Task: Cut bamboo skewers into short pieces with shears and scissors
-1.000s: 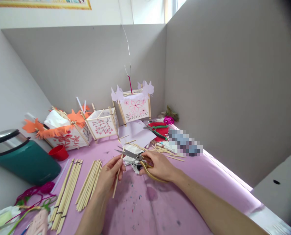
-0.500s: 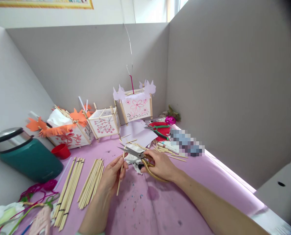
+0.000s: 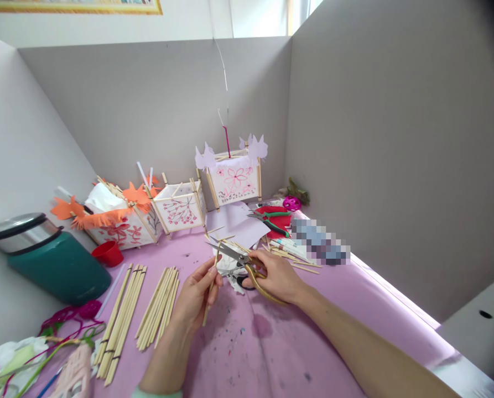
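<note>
Pinched in my left hand (image 3: 199,293) is a thin wooden stick (image 3: 207,314), held tilted with its upper end at the scissor blades. My right hand (image 3: 275,276) is closed round the gold handles of a pair of scissors (image 3: 230,252), whose blades point left and stand parted around the stick's top. Below the scissors lie crumpled white tissue (image 3: 236,284) and a second, black-handled tool, partly hidden. To the left of my left hand rest a loose pile of sticks (image 3: 159,307) and some banded sticks (image 3: 120,320).
Paper lanterns (image 3: 179,209) on stick frames stand along the back, one with orange trim (image 3: 126,235) and one with lilac cutouts (image 3: 235,182). Green-handled pliers (image 3: 274,224) lie behind my right hand. A teal flask (image 3: 60,268), red cup (image 3: 108,253) and glue gun (image 3: 73,373) are on the left.
The view has shifted slightly, so everything sits a little further right. The stick is a bit higher between the scissor blades; both hands keep their hold.
</note>
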The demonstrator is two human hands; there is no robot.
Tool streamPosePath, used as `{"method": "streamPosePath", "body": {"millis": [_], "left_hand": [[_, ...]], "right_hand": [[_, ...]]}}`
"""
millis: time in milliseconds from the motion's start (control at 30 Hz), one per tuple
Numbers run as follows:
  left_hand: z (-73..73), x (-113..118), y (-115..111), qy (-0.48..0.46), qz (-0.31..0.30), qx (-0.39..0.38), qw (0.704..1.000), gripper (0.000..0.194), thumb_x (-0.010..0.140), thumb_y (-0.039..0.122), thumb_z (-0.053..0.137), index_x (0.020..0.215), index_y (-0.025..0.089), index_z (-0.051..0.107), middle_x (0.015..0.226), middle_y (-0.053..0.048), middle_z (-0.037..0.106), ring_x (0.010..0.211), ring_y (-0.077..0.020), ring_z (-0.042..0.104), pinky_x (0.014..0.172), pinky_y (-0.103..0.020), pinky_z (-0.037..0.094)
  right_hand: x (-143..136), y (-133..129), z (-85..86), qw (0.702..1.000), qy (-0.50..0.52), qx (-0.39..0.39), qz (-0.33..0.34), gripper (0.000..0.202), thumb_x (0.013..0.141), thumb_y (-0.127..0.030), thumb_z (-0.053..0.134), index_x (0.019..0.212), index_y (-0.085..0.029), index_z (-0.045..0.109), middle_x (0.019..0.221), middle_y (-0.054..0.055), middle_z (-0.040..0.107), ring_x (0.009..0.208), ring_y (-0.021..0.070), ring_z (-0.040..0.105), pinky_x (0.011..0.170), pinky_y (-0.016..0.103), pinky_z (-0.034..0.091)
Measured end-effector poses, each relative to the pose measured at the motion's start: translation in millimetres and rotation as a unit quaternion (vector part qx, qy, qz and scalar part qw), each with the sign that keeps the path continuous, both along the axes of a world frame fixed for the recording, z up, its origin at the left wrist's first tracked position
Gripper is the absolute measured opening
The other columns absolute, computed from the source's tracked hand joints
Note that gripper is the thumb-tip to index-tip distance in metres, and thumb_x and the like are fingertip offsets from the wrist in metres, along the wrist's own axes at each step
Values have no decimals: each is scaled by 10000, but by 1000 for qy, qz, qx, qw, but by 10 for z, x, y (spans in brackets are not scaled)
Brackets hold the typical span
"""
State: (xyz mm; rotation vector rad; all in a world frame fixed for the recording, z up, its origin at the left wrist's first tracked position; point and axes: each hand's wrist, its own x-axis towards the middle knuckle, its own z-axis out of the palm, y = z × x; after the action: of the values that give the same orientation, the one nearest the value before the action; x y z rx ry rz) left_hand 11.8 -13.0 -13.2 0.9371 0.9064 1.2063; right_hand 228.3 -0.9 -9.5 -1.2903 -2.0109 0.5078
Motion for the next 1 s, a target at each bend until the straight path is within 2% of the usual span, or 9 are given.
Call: {"method": "streamPosePath", "body": {"millis": [200, 300, 467, 567, 767, 1000], "left_hand": [[32, 39, -6, 5, 26, -6, 1000, 519, 724, 376, 774, 1167, 134, 656, 581, 42, 607, 318, -19, 360, 354, -165, 219], [49, 54, -1, -11, 49, 2, 999, 430, 719, 367, 774, 1064, 133, 667, 590, 46, 597, 321, -17, 343, 350, -171, 201], [54, 45, -12, -25, 42, 8, 999, 407, 707, 327, 778, 1046, 133, 665, 651, 52, 581, 336, -5, 336, 356, -177, 206], [64, 52, -23, -35, 44, 11, 998, 390, 711, 310, 771, 1042, 134, 663, 656, 55, 571, 338, -4, 329, 357, -177, 207], [97, 79, -43, -38, 34, 5, 999, 378, 688, 313, 788, 999, 130, 675, 634, 57, 569, 324, 3, 313, 343, -170, 202], [68, 97, -34, -43, 11, -9, 999, 331, 681, 321, 787, 923, 123, 680, 617, 52, 585, 297, 2, 322, 307, -168, 217]], "right_hand": [[19, 8, -61, 998, -43, 37, -10, 545, 735, -474, 770, 1170, -191, 602, 1052, 71, 679, 870, 217, 621, 736, 308, 428], [7, 0, -104, 995, -77, 60, -2, 615, 747, -498, 749, 1239, -174, 570, 1099, 98, 667, 951, 252, 612, 812, 350, 428], [-37, -32, -133, 988, -131, 84, 11, 713, 731, -532, 747, 1296, -157, 530, 1175, 135, 643, 1082, 305, 567, 936, 424, 384], [-51, -34, -141, 984, -147, 97, -2, 741, 744, -537, 733, 1326, -136, 509, 1175, 145, 633, 1092, 315, 555, 949, 437, 370], [-47, -35, -141, 980, -163, 109, -34, 676, 791, -524, 694, 1328, -155, 517, 1126, 138, 633, 1061, 313, 560, 905, 431, 376], [-92, -63, -118, 974, -181, 101, -85, 586, 821, -469, 693, 1299, -161, 548, 1117, 143, 650, 1062, 332, 577, 914, 442, 382]]}}
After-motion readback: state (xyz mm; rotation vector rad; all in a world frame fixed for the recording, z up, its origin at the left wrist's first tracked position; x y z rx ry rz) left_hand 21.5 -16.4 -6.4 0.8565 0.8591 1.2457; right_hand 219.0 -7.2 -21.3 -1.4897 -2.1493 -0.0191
